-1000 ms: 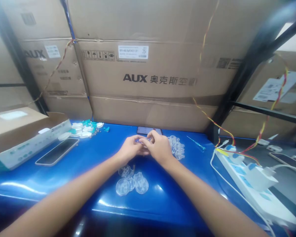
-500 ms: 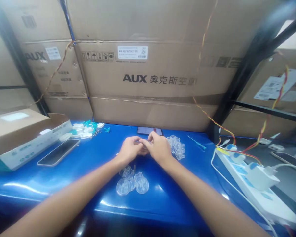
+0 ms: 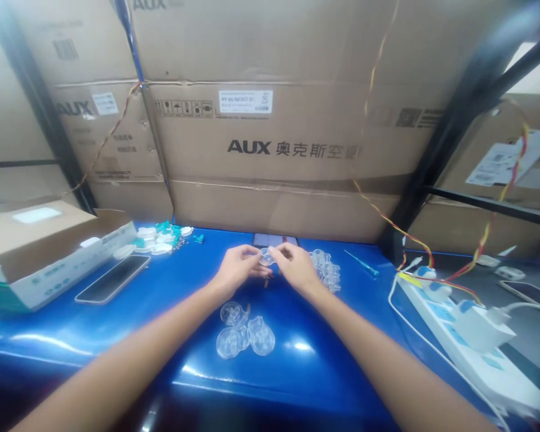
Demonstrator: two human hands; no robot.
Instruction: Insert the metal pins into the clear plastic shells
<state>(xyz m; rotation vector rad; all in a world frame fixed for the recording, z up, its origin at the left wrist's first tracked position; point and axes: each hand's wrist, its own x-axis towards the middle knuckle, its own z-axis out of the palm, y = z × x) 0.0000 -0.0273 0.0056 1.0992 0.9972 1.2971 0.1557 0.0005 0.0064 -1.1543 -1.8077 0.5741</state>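
My left hand (image 3: 236, 267) and my right hand (image 3: 293, 266) meet over the blue table (image 3: 175, 312), fingers pinched together on one small clear plastic suction cup (image 3: 265, 257) held between them. A thin hook-like piece hangs just below it at the fingertips. Three finished-looking clear suction cups (image 3: 245, 331) lie on the table close to me, under my wrists. A heap of more clear suction cups (image 3: 326, 270) sits just right of my right hand.
An open cardboard box (image 3: 40, 252) and a phone (image 3: 112, 278) lie at the left, with white and teal small parts (image 3: 162, 237) behind. Another phone (image 3: 274, 240) lies at the back. A power strip (image 3: 459, 324) with plugs and wires is at the right. Large cartons (image 3: 274, 132) stand behind.
My hands have drawn slightly apart, and the clear suction cup now shows between the fingertips. The view shifted a little downward.
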